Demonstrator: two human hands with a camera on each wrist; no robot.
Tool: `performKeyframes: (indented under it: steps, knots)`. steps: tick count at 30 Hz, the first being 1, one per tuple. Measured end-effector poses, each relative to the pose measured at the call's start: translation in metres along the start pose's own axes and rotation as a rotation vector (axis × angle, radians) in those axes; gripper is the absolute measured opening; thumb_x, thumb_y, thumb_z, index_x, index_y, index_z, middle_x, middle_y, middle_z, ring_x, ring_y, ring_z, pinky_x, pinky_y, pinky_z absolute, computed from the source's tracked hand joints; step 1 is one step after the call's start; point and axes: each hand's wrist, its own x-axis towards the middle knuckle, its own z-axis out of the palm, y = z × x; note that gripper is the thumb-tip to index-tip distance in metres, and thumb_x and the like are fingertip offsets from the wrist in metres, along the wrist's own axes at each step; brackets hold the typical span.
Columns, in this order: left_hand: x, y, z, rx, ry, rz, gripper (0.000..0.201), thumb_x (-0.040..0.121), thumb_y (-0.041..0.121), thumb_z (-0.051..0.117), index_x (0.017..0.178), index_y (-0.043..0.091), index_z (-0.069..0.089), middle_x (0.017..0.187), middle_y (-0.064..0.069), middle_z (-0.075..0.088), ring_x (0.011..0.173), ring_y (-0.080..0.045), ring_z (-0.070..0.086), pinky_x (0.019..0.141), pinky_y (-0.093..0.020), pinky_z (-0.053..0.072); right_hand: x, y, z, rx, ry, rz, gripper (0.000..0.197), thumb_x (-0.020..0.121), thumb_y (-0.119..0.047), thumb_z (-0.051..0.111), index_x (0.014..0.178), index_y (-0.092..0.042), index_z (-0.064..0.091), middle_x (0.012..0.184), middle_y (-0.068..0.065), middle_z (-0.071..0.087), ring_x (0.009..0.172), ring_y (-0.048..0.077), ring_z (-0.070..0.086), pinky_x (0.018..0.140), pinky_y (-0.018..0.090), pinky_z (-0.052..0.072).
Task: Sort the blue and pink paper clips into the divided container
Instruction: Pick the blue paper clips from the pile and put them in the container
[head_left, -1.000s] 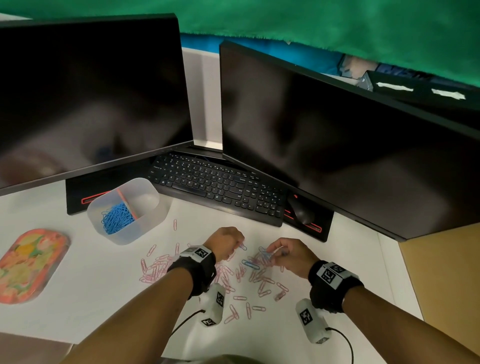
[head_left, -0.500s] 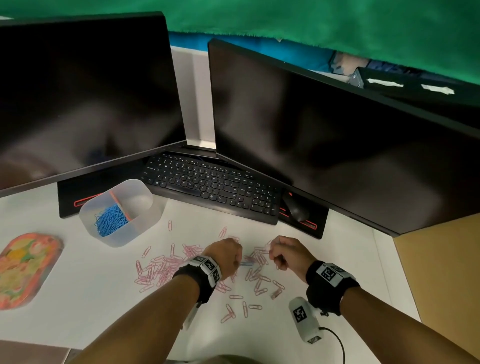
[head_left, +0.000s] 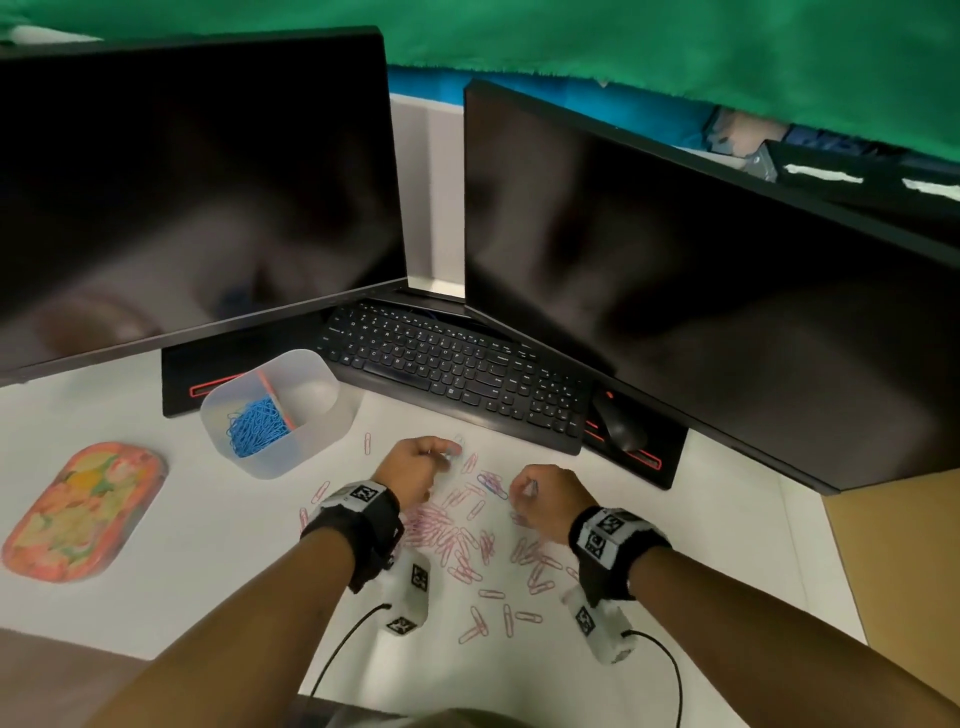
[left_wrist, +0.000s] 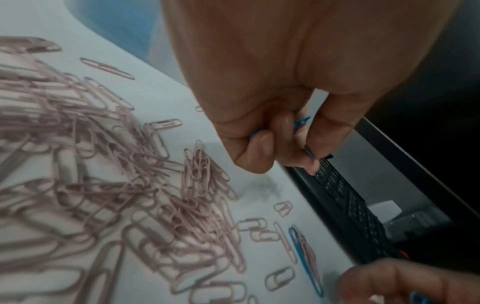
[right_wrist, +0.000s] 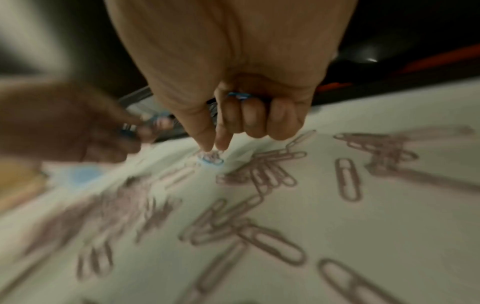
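I see my left hand (left_wrist: 272, 98) curled around thin blue wire clips (left_wrist: 301, 121), my right hand (right_wrist: 233, 86) likewise, thumb and forefinger nearly together over pink clips (head_left: 457, 540) at the table's (head_left: 197, 545) lower centre.

Translucent plastic divided container (head_left: 270, 457) upright: blue wire paper clips (head_left: 255, 427) heaped in its left half. Pink wire paper clips (head_left: 452, 540) scattered flat on my desk, one loose blue clip (left_wrist: 305, 260) among them.
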Motion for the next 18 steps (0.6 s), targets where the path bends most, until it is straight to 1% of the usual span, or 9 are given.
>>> performKeyframes:
  steps: [1,3,5,7,10,12,14,15,18]
  knots:
    - [-0.001,0.003,-0.002,-0.054,0.004,-0.012,0.035,0.087,-0.005,0.041,0.092,0.013,0.071,0.073,-0.003,0.052,0.048,-0.013,0.032,0.044,-0.020,0.031,-0.001,-0.003,0.003,-0.118,0.009,-0.024,0.020,0.090,-0.029,0.056,0.105,-0.019,0.065,0.101,-0.002,0.066,0.091,0.017,0.062,0.078,0.026,0.049]
    - [-0.002,0.006,-0.005,-0.148,0.007,-0.018,0.032,0.084,-0.007,0.041,0.082,0.009,0.069,0.063,-0.001,0.043,0.044,-0.012,0.029,0.043,-0.019,0.026,0.000,-0.006,0.008,-0.257,0.024,-0.048,0.026,0.089,-0.035,0.059,0.111,-0.021,0.062,0.106,-0.001,0.065,0.098,0.020,0.061,0.083,0.029,0.049]
    - [-0.004,0.009,-0.007,-0.262,0.001,-0.027,0.026,0.082,-0.006,0.041,0.074,0.009,0.060,0.064,-0.002,0.038,0.043,-0.011,0.025,0.047,-0.021,0.019,0.004,-0.010,0.013,-0.302,0.054,-0.077,0.024,0.089,-0.034,0.059,0.108,-0.020,0.062,0.107,-0.001,0.064,0.099,0.021,0.061,0.083,0.029,0.048]
    - [-0.005,0.010,-0.009,-0.360,-0.003,-0.035,0.023,0.081,-0.004,0.038,0.071,0.010,0.053,0.070,-0.004,0.042,0.044,-0.012,0.025,0.048,-0.022,0.018,0.009,-0.014,0.018,-0.321,0.082,-0.113,0.017,0.090,-0.030,0.058,0.100,-0.017,0.063,0.105,0.000,0.062,0.097,0.021,0.060,0.081,0.029,0.047]
    - [-0.005,0.010,-0.013,-0.431,-0.017,-0.053,0.023,0.083,0.002,0.034,0.070,0.010,0.051,0.070,-0.003,0.046,0.045,-0.012,0.026,0.046,-0.021,0.018,0.013,-0.016,0.023,-0.326,0.073,-0.131,0.011,0.089,-0.024,0.057,0.092,-0.015,0.063,0.101,0.003,0.059,0.094,0.021,0.058,0.076,0.027,0.044]
    - [-0.004,0.010,-0.017,-0.431,-0.021,-0.059,0.023,0.084,0.005,0.034,0.069,0.011,0.050,0.069,-0.002,0.046,0.045,-0.012,0.025,0.047,-0.022,0.017,0.015,-0.016,0.023,-0.288,0.094,-0.133,0.005,0.087,-0.020,0.058,0.082,-0.019,0.059,0.097,0.002,0.056,0.091,0.021,0.057,0.072,0.025,0.042]
    - [-0.003,0.009,-0.019,-0.420,-0.019,-0.064,0.022,0.085,0.007,0.035,0.069,0.011,0.050,0.068,-0.002,0.046,0.045,-0.012,0.024,0.049,-0.024,0.016,0.016,-0.017,0.024,-0.248,0.129,-0.138,0.022,0.085,-0.015,0.058,0.069,-0.024,0.047,0.092,0.001,0.055,0.088,0.021,0.056,0.068,0.025,0.040]
    - [-0.003,0.008,-0.020,-0.414,-0.020,-0.063,0.022,0.085,0.008,0.036,0.069,0.011,0.050,0.068,-0.002,0.045,0.045,-0.012,0.023,0.049,-0.024,0.016,0.017,-0.019,0.024,-0.229,0.142,-0.135,0.025,0.085,-0.012,0.057,0.067,-0.024,0.044,0.090,0.002,0.056,0.087,0.021,0.057,0.067,0.025,0.041]
    - [-0.002,0.007,-0.023,-0.407,-0.022,-0.060,0.022,0.086,0.008,0.036,0.068,0.012,0.050,0.068,-0.002,0.045,0.044,-0.012,0.023,0.049,-0.024,0.016,0.019,-0.025,0.027,-0.157,0.172,-0.116,0.025,0.085,-0.005,0.055,0.067,-0.020,0.045,0.085,0.006,0.062,0.082,0.022,0.060,0.065,0.028,0.049]
